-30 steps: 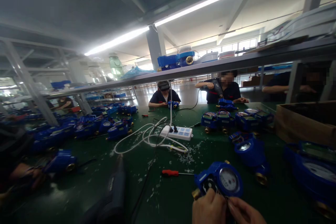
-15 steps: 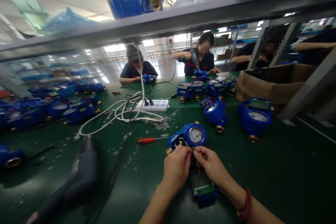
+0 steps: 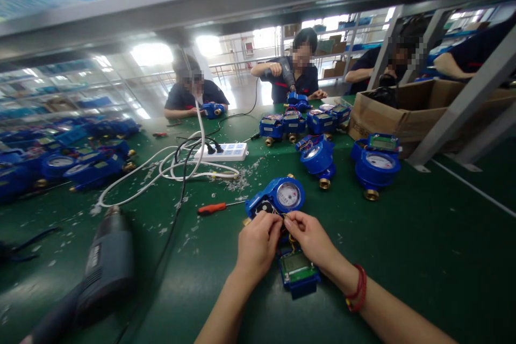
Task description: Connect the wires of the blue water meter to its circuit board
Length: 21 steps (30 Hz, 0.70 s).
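A blue water meter with a round white dial lies on the green table in front of me. Fingers of my left hand pinch thin wires at the meter's near edge. Close beside it, my right hand is pinched on the same wires, thumb against forefinger. Yellow wires run down from there to a blue housing holding a green circuit board with a display, which lies below my hands. My fingers hide the wire ends. A red-handled screwdriver lies left of the meter, its tip close to it.
A heat gun lies at left, with a black cable. A white power strip and coiled cord sit mid-table. More meters stand right and left; a cardboard box is behind. Across, a co-worker holds a heat gun. A shelf beam crosses overhead.
The camera view has shifted, so the table's things appear further left and higher. Both hands stay pinched at the wires by the meter, with little movement.
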Tool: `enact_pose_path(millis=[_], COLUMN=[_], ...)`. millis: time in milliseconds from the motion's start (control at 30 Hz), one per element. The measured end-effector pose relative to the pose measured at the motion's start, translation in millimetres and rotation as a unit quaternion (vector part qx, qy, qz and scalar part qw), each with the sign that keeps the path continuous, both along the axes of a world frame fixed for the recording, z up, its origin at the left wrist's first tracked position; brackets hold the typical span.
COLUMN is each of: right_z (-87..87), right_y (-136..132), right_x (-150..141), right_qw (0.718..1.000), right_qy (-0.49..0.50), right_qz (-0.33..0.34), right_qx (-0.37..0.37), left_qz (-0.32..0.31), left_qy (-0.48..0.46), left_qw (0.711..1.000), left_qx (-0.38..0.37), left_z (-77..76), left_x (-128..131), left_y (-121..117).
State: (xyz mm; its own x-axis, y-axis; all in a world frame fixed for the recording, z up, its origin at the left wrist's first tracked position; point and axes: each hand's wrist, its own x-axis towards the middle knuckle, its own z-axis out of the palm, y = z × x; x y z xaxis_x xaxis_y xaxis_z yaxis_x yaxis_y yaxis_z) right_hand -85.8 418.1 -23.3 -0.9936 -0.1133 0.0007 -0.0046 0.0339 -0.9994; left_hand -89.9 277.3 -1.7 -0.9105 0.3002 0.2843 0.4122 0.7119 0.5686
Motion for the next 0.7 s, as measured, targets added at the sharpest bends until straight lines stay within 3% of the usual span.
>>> enact_pose_path(millis=[700], right_z=[-2.5], right_y=[0.3], right_x=[0.2], right_qw=[0.999], right_qy=[0.013], right_qz=[-0.014], right_qx=[0.035], left_qz=[0.007], left_qy=[0.0], left_qw=[1.0], left_qx=[0.026], left_z=[3.7], left_x=[1.6], left_y=[1.5])
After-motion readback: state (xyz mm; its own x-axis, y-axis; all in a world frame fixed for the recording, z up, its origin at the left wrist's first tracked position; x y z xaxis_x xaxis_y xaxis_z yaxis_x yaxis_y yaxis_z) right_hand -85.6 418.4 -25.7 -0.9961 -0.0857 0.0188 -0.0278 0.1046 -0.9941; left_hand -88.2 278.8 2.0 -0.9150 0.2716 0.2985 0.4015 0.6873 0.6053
